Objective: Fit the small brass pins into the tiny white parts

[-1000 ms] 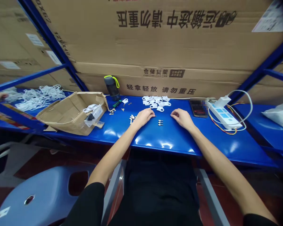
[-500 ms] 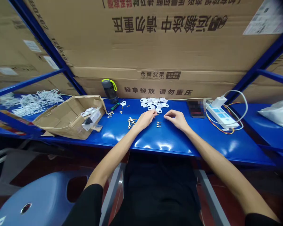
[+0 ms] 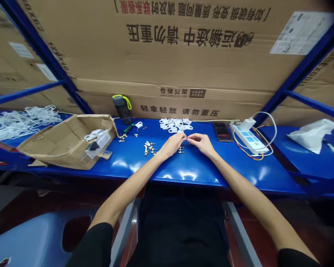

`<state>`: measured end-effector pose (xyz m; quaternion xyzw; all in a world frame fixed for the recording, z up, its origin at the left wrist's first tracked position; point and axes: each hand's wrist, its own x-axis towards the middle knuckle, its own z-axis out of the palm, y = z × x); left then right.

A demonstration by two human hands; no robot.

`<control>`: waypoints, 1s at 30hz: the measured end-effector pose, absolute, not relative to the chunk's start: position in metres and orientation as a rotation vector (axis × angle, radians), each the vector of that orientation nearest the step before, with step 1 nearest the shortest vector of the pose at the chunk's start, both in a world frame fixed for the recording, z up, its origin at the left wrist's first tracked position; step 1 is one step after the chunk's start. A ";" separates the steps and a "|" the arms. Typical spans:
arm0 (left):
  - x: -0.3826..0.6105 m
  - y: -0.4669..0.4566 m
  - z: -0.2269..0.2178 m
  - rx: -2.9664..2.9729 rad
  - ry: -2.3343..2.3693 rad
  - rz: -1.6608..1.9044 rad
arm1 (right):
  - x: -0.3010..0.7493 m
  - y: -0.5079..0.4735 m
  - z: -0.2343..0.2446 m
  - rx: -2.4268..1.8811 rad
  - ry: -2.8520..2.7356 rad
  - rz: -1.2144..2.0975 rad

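1. Small metal pins point(image 3: 181, 150) lie on the blue desk point(image 3: 200, 167) at frame centre, just below the hands, in a short stack. Long axes run roughly left-right; the detail is small.
2. Left hand point(image 3: 172, 145) is nearer the pins, almost over them. Right hand point(image 3: 202, 144) sits just to their upper right.
3. Both hands are curled, nearly closed, with fingertips point(image 3: 184, 137) meeting above the pins. Whether they pinch a small part: cannot tell.
4. Nearby: loose pile of pins point(image 3: 149, 148) left of left hand; white plastic clips point(image 3: 175, 125) above the hands; cardboard box point(image 3: 69, 142) at left of frame.
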<state>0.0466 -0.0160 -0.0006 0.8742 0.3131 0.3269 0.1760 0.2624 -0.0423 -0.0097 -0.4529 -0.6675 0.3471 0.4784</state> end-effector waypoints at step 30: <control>0.036 -0.010 -0.006 2.131 0.889 1.106 | 0.261 -0.046 -0.001 -1.097 -1.590 0.834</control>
